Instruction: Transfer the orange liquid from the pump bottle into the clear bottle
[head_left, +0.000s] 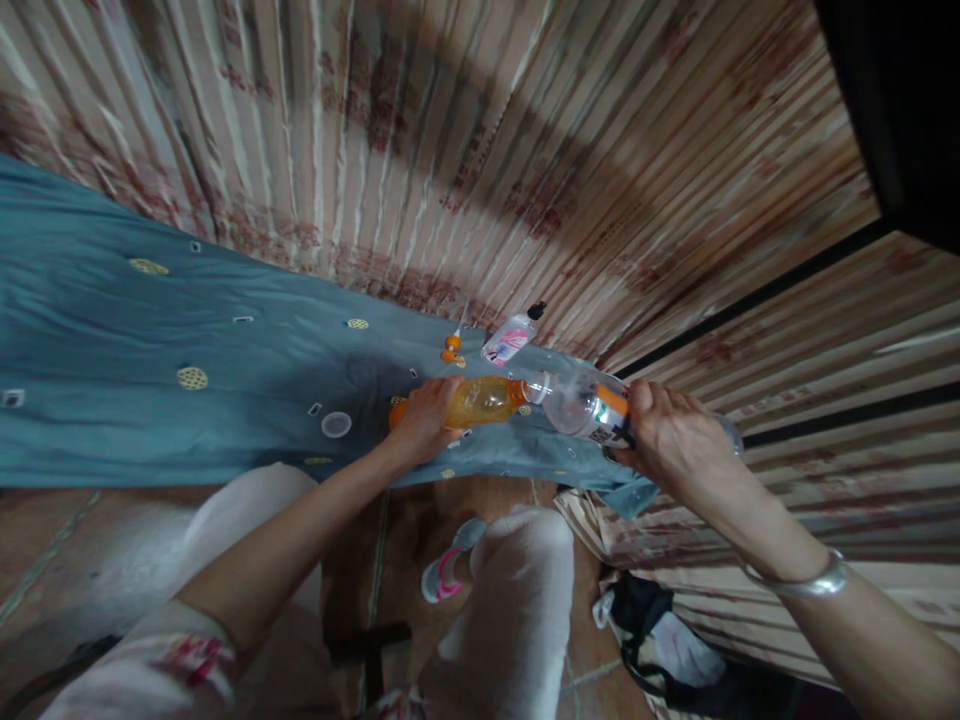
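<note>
My left hand (426, 420) is wrapped round an orange spray bottle body (482, 402), which has no top on and lies nearly level in the view. In my right hand (667, 435) is a clear plastic bottle (574, 402) with an orange and white label. The clear bottle's neck meets the orange bottle's mouth. Behind them on the cloth lies an orange spray head (451, 347) with a thin tube. Beside it is a clear bottle with a pink print and black cap (510, 340). A round translucent lid (336, 425) sits left of my left hand.
A teal patterned cloth (255, 370) covers the narrow surface in front of me. Pleated curtains (465, 150) hang behind it, with a dark bar (757, 297) at the right. Below are my knees, a tiled floor and a black bag (645, 610).
</note>
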